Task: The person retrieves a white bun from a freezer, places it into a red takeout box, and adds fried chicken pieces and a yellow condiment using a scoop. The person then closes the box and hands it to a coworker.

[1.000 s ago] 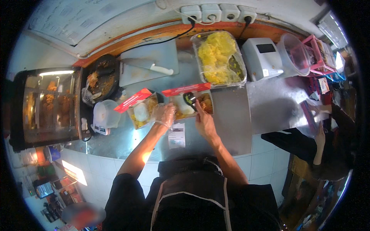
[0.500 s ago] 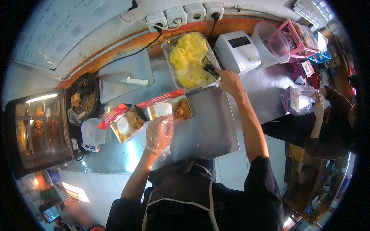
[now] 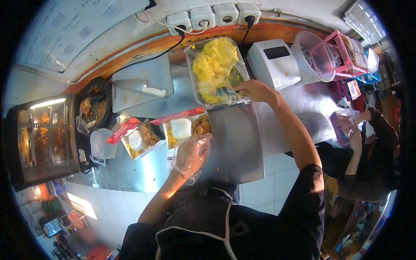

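Observation:
My right hand (image 3: 255, 91) is closed at the right edge of a clear plastic tray (image 3: 193, 84) of yellow food (image 3: 213, 60). What its fingers pinch there is hidden; a dark green patch shows beside them under clear film. My left hand (image 3: 190, 154), in a clear plastic glove, has its fingers curled at the front of a food box (image 3: 172, 145) and partly covers it. Whether anything is inside that curl cannot be seen. This box and a second food box (image 3: 145, 149) stand open with red lids, each holding a white mound, fried chicken and yellow bits.
A knife (image 3: 154, 90) lies on a white cutting board (image 3: 130, 97) at the back left. Left of it are a black pan (image 3: 104, 97), a clear tub (image 3: 103, 141) and a lit display case (image 3: 45, 134). A white device (image 3: 274, 63) and clear bucket (image 3: 312, 56) stand right. A co-worker's hand (image 3: 355, 134) holds a plastic bag (image 3: 341, 125).
My left hand has shifted right, to the right box's front corner. My right hand has moved slightly down the tray edge, and the black handle seen there no longer shows clearly.

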The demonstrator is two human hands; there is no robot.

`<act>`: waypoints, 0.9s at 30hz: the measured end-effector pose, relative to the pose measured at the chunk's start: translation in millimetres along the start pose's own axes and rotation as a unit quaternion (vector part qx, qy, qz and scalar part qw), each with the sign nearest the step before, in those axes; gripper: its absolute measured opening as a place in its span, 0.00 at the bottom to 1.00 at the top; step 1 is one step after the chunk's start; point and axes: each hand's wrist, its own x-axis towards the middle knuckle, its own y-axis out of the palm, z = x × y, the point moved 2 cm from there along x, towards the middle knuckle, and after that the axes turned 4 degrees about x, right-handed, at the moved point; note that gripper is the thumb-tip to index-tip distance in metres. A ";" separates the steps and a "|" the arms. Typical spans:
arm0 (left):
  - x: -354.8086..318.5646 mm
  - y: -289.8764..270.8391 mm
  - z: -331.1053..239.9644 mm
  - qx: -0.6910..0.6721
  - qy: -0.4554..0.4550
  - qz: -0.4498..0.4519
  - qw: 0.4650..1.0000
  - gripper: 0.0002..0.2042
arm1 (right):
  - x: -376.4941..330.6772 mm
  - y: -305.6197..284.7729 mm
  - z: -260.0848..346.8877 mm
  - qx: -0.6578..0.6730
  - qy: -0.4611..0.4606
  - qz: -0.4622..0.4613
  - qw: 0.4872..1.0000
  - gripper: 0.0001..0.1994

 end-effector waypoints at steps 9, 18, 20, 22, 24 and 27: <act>-3.4 -3.8 9.3 -0.012 -0.046 0.002 0.999 0.09 | 17.1 -13.7 -3.9 0.192 0.147 0.198 0.950 0.21; -4.7 -10.9 10.9 -0.013 -0.057 -0.011 0.998 0.11 | -18.9 -9.2 -11.8 0.454 0.192 0.068 0.867 0.09; -6.6 -13.5 12.8 -0.017 -0.052 -0.020 0.998 0.11 | -30.1 -11.9 -12.2 0.477 0.182 0.011 0.860 0.09; -12.9 -17.4 18.4 -0.036 -0.063 -0.022 0.997 0.11 | -43.0 -14.2 -8.8 0.489 0.171 -0.042 0.854 0.09; -24.1 -23.0 29.8 -0.052 -0.088 -0.038 0.994 0.11 | -54.0 -15.1 0.3 0.509 0.173 -0.104 0.837 0.11; -47.8 -32.4 60.6 -0.099 -0.170 -0.092 0.976 0.11 | -77.2 -17.9 23.6 0.534 0.189 -0.198 0.800 0.14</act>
